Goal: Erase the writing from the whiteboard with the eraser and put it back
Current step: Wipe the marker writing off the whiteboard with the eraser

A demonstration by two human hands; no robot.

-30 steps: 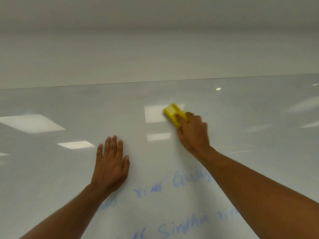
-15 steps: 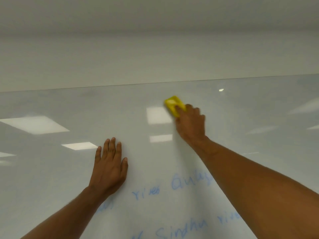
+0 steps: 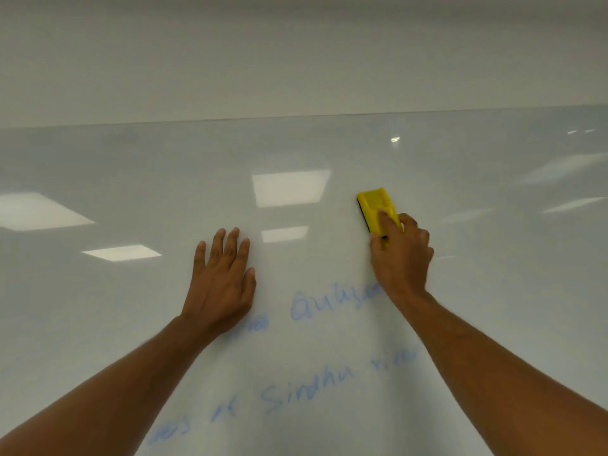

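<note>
Two bare hands rest against a glossy whiteboard that fills most of the view, its top edge running across the upper part of the frame with a plain pale wall above it. At far left, bright rectangular reflections of ceiling lights lie on the board's surface, with a smaller one below and to the right of the first.

The left hand lies flat on the board, palm down, fingers spread slightly and pointing up, thumb out to the right; it grasps nothing. Its forearm runs down to the lower left corner.

Just right of that hand, two more light reflections sit on the board, one large and one small beneath it. Below them, blue handwriting crosses the lower middle of the board in several faint, blurred lines; parts of it are smeared and the words are too soft to read with certainty. One line begins just beside the left hand's wrist and runs right until it is hidden behind the right wrist.

The right hand grips a yellow eraser, fingers curled around its lower end with the index finger laid along its top. The eraser is pressed to the board, tilted slightly left, its dark pad showing along the left edge. It sits above the writing, on a bare stretch of board.
</note>
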